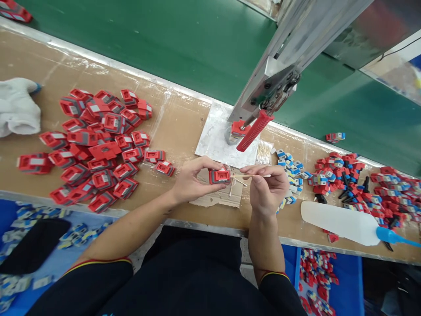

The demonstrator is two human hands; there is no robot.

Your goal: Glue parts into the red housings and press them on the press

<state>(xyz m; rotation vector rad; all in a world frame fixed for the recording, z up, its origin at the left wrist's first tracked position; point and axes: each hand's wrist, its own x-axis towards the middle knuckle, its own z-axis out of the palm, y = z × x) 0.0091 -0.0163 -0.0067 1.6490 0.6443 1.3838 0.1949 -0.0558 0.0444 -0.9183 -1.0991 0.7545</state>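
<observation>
Two hands meet above the tabletop [177, 127]: your left hand [190, 182] pinches a small red plastic part [219, 176], your right hand [266, 188] grips a thin wooden stick [251, 176] touching it; a red-handled press [255, 130] stands behind.

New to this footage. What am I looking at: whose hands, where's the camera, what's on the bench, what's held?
One picture, from a camera worn on a person's head, looking down at their own bare hands over a brown bench.

The left hand grips a small red and grey plastic part. The right hand pinches a thin stick whose tip points at that part.

Left on the bench lies a pile of red parts and a white glove. Behind the hands stands a metal lever press with a red handle. To the right lie mixed red and blue parts and a white squeeze bottle on its side.
</observation>
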